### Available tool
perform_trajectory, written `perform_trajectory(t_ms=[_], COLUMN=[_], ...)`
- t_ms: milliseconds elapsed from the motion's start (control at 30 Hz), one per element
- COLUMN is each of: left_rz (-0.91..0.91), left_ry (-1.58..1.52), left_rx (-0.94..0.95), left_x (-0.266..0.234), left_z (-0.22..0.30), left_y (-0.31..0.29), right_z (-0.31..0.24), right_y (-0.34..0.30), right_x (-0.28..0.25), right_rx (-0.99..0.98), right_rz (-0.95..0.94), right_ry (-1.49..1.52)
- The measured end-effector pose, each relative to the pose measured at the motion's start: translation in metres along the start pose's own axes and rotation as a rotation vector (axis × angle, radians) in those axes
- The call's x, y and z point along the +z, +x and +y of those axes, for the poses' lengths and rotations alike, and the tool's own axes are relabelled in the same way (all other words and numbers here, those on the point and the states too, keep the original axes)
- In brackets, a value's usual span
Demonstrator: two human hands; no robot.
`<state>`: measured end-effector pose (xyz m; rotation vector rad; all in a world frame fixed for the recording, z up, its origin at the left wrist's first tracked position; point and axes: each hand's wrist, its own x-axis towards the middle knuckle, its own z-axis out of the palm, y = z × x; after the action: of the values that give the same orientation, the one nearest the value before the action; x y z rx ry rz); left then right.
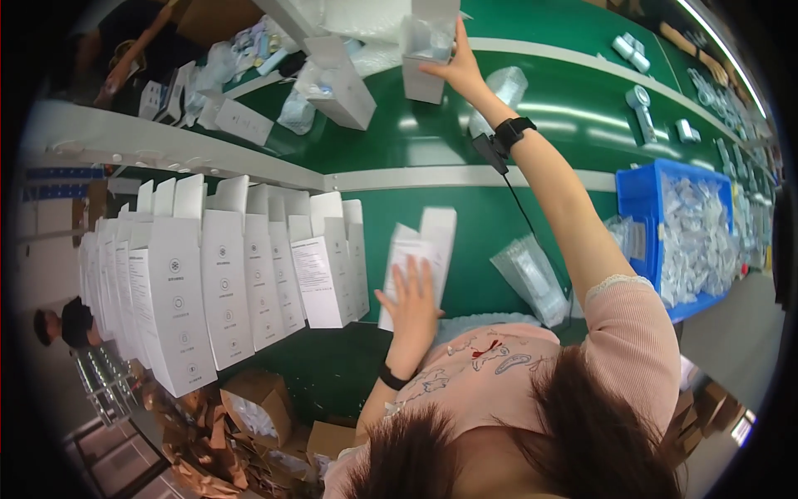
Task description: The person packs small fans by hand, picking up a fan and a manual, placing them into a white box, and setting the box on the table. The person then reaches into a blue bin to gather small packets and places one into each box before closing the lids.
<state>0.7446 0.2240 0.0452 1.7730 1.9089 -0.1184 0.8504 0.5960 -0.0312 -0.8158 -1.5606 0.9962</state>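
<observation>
Where green tabletop reaches twelve o'clock, right hand clasps one box — left hand splayed on another; cartons at seven.

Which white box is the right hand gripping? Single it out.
The open white box at the view's top edge: the right hand grips its side, and it alone touches that hand.

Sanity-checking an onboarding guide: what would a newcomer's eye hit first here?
First, the row of white boxes with raised flaps, standing along the left. Then the blue bin at right, filled with plastic packets. Between them, the left hand lies spread against a blurred carton; the right hand holds an open box up top.
</observation>
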Motion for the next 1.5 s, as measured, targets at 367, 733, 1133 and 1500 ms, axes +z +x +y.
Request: perform_trajectory(t_ms=[367, 733, 1133, 1500], left_rz=[0.363, 1.103, 1.013, -0.286], left_ry=[-0.305, -1.064, -0.134, -0.229], left_rx=[0.000, 0.055, -0.215, -0.604], left_x=[-0.027, -0.105, -0.412, -0.238], left_z=[-0.059, -0.062, -0.206, -0.354], left_y=[0.103, 0.164, 0.378, 0.424], right_z=[-0.095, -0.154, -0.054, -0.050], right_y=[0.070, 0.172, 0.095, 0.077], right_x=[-0.009, 0.100, 0.050, 0.037], right_rx=[-0.464, -0.089, -0.683, -0.671], right_rz=[0.004, -1.235, -0.441, -0.423], right_ry=[-0.350, -1.120, -0.751, -0.479])
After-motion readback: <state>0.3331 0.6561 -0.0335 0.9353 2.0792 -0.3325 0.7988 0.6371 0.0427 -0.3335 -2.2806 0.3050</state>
